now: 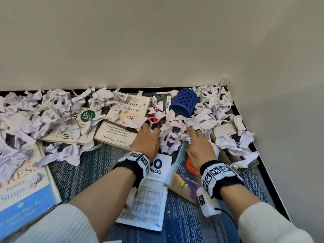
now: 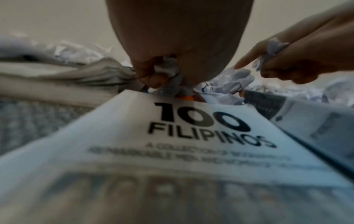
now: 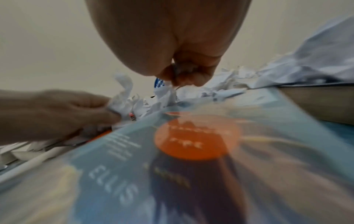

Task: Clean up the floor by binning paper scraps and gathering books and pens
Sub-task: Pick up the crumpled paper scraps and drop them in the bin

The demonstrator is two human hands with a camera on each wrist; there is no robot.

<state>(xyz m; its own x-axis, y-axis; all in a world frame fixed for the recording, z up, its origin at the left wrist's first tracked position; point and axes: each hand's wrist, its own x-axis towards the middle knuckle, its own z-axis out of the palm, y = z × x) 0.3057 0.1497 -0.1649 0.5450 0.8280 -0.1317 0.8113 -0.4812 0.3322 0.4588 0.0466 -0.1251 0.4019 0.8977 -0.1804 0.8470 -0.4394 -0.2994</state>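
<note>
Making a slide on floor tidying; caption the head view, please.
Left hand and right hand gather crumpled white paper scraps among scattered books, near a toppled blue mesh pen holder.

Crumpled paper scraps [image 1: 177, 130] crowd round my fingers, walled in by the tipped blue pen holder [image 1: 184, 103] ahead and books either side; bare carpet [image 1: 98, 165] lies open behind my left wrist

Crumpled white paper scraps [image 1: 177, 127]. Dark blue lattice-pattern plastic pen cup [image 1: 184, 103]. Pink-handled scissors [image 1: 152, 118]. Blue woven striped carpet [image 1: 98, 165]. White paperback with black "100 FILIPINOS" lettering [image 2: 201, 131]. Light blue paperback with orange circle [image 3: 195, 139]. Cream paperback with red spatter [image 1: 121, 128]. Black wristbands [image 1: 220, 180] with black-and-white square markers.
</note>
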